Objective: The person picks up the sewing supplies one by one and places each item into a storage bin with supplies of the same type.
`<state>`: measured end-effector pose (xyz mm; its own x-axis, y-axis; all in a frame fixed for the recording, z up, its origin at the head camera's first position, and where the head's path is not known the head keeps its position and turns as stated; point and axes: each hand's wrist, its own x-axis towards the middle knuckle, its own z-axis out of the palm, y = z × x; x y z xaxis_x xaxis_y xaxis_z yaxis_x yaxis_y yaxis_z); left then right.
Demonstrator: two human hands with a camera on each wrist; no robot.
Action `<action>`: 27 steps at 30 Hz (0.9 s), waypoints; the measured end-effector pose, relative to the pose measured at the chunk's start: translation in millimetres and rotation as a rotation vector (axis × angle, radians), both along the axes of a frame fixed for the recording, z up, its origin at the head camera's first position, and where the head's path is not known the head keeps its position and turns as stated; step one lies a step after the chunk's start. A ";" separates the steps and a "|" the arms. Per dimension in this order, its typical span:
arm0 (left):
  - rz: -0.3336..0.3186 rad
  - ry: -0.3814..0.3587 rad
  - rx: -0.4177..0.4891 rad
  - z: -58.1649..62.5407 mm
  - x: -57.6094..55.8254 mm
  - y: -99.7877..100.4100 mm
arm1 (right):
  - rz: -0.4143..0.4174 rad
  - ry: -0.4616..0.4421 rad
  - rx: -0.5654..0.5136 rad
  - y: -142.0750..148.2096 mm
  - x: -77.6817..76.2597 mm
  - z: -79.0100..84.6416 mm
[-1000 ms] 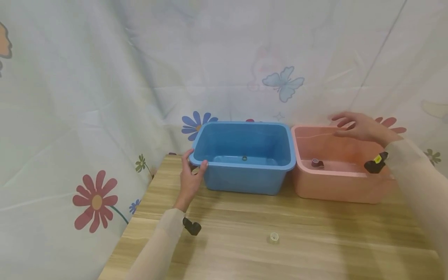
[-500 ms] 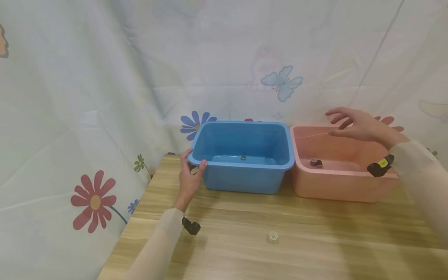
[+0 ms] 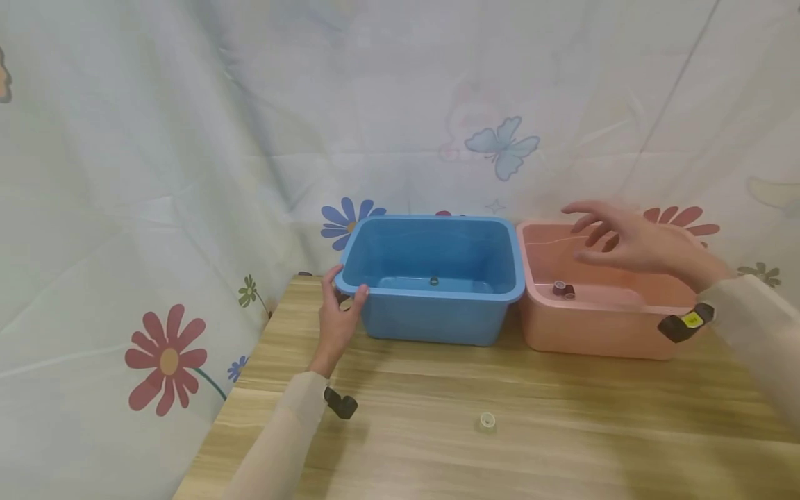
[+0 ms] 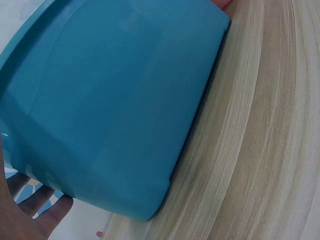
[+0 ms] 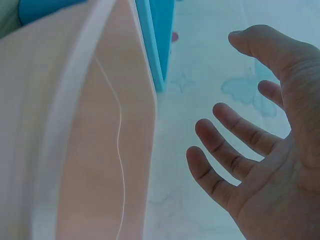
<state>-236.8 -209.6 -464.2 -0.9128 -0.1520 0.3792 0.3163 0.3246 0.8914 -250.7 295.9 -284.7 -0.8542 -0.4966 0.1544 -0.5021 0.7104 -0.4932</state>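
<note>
My left hand [image 3: 338,321] holds the near left corner of a blue plastic bin [image 3: 437,319], thumb at the front rim and fingers round the end wall. In the left wrist view those fingers [image 4: 54,214] lie beside the bin's lower corner. A small greenish ring-shaped piece [image 3: 434,281] is on the bin's floor. Over the pink bin [image 3: 600,333] hovers my right hand [image 3: 637,243], fingers loosely bent and apart; the right wrist view shows nothing held in the palm [image 5: 280,200]. Small dark roll-like pieces [image 3: 560,287] lie inside the pink bin, at its left.
Both bins stand side by side on a wood-grain table [image 3: 400,396]. A small pale ring-shaped roll [image 3: 487,421] sits on the table in front of the blue bin. Behind hangs a patterned curtain [image 3: 375,104], close to the bins' far rims.
My right hand has shifted a little left and slightly lower over the pink bin. The left hand keeps its place on the blue bin, and both bins stay put.
</note>
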 end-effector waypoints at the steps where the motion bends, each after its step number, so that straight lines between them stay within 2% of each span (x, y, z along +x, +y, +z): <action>1: -0.001 0.002 0.003 -0.2 -0.2 0.0 | 0.000 0.000 0.015 -1.1 3.3 0.0; 5: -0.006 0.008 0.009 0.6 0.7 0.1 | -0.038 0.031 0.124 -6.5 18.2 2.5; 9: 0.001 -0.002 0.002 0.0 0.6 -0.3 | -0.078 0.105 0.207 -13.5 31.3 3.2; 12: 0.006 -0.003 -0.001 -0.9 -0.1 0.2 | -0.064 0.109 0.186 -19.1 37.6 2.0; 18: 0.002 0.005 0.001 -1.1 -0.7 0.9 | 0.022 0.080 0.127 -31.2 45.9 0.6; 23: 0.007 0.002 -0.004 -0.8 -0.2 1.2 | 0.040 0.123 0.134 -38.1 52.0 -0.6; 25: 0.007 0.004 -0.004 -0.5 0.0 1.2 | 0.056 0.123 0.096 -41.4 52.9 -5.0; 27: 0.007 0.007 -0.001 -0.2 0.1 1.3 | 0.104 0.074 0.004 -46.3 51.4 -12.5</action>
